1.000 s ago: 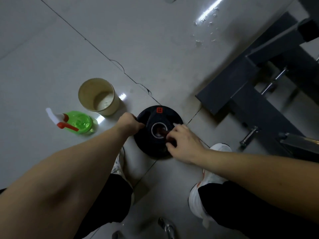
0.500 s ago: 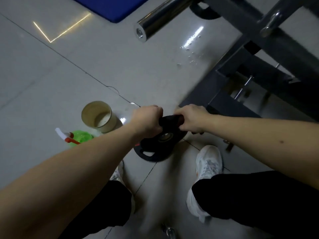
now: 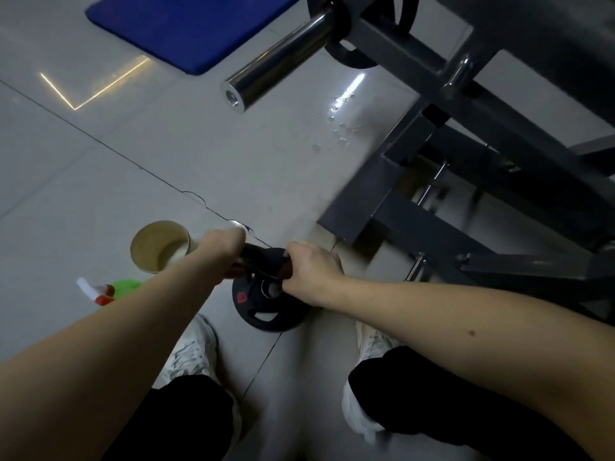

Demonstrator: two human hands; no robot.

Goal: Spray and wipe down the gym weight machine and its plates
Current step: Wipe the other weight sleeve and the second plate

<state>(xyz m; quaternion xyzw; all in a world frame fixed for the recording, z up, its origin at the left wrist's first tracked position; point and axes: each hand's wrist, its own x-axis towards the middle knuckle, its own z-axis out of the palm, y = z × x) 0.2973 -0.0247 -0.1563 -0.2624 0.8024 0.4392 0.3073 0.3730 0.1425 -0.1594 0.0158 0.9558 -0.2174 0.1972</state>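
Gripping a dark weight plate (image 3: 263, 261) from both sides: clasps its left rim with the left hand (image 3: 221, 252) and its right rim with the right hand (image 3: 311, 274), fingers curled tight on each. Holds it tilted and off the ground, a little blurred, directly over a second plate (image 3: 269, 314) lying flat on the tiled floor (image 3: 100, 161) between two white shoes (image 3: 193, 351). Looks like a lift towards the chrome sleeve (image 3: 279, 58) of the weight machine (image 3: 449, 211), well apart and higher in view, though cannot confirm the destination.

Risks from here, as judgement only:
- Could lose the plate through a damp rim or a shallow finger hold, dropping it onto the lower plate or a shoe.
- Could skid on the water droplets (image 3: 342, 128) scattered on the tile below the sleeve, right on the likely path.
- Could clip the tan cup (image 3: 159, 247) just beside the left wrist, or the green spray bottle (image 3: 113, 289) half hidden behind the left forearm, spilling the contents across the floor.
- Could pinch fingers between plate and sleeve through a crooked approach.

Shows no cloth anywhere, so cannot tell how much wiping remains.
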